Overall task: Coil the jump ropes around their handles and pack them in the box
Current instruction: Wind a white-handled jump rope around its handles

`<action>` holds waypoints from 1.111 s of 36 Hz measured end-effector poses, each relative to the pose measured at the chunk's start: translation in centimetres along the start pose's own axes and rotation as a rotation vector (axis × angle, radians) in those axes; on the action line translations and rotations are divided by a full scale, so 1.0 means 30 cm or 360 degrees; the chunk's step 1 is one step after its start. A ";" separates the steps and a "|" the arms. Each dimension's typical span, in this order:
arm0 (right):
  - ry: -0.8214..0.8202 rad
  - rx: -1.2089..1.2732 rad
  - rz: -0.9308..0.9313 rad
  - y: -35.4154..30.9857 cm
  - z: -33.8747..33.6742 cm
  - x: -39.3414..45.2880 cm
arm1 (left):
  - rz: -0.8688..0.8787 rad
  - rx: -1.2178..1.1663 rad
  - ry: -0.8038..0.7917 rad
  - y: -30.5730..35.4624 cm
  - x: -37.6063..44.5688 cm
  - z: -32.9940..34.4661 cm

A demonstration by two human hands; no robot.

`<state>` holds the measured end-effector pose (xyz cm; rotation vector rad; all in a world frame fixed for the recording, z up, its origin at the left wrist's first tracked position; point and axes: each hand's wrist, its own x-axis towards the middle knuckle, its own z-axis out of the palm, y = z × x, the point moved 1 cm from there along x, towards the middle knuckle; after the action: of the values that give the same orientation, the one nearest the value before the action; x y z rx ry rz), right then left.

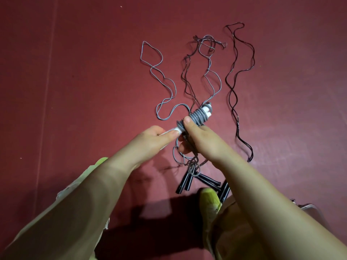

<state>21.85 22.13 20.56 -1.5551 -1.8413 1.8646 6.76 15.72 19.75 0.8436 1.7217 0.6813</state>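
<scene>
Above the red floor [93, 72], the person holds a pair of white handles [206, 110] side by side, with grey rope [197, 116] already coiled tightly round their far half. The left hand [155, 136] grips the bare near end of the handles, thumb laid along them. The right hand [199, 136] wraps the bundle from the other side, its thumb pressing the last turn of the coil so it cannot slip. A long loose tail of the same grey rope [161, 76] snakes away over the floor, so the winding looks perhaps half done.

To do this step well, I judge the left hand should keep the handles pinned parallel while the right feeds each new turn snug against the last, under steady tension, working toward the bare end. The tail crosses near other ropes [234, 87], so draw it in slowly to avoid snagging them. Black handles [187, 182] lie below the hands, still uncoiled. I cannot make out a box for certain.
</scene>
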 end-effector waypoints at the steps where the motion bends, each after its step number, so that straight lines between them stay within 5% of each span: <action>1: -0.0012 0.0018 0.0004 -0.002 0.000 0.000 | 0.0007 0.0005 0.0017 0.001 0.000 0.000; 9: 0.0096 0.0105 -0.0110 -0.029 0.008 -0.010 | 0.0063 0.0006 -0.0032 0.001 -0.002 -0.003; 15: 0.0259 0.0583 -0.0145 -0.045 -0.007 -0.021 | -0.0310 -0.0839 -0.0760 0.029 -0.044 0.036; 21: 0.0075 0.0648 -0.0186 -0.038 -0.009 -0.027 | -0.0431 -0.1413 -0.1281 0.032 -0.071 0.078; 28: -0.0142 0.0502 -0.0202 -0.040 -0.046 -0.021 | -0.0551 -0.1290 -0.1103 0.061 -0.060 0.038; 40: -0.0020 0.0281 0.0002 -0.031 -0.057 -0.012 | -0.0492 -0.0794 -0.0657 0.041 -0.034 0.020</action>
<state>22.66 23.32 21.91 -1.4889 -1.6294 1.9810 7.80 15.64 21.12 0.3272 1.1983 0.6335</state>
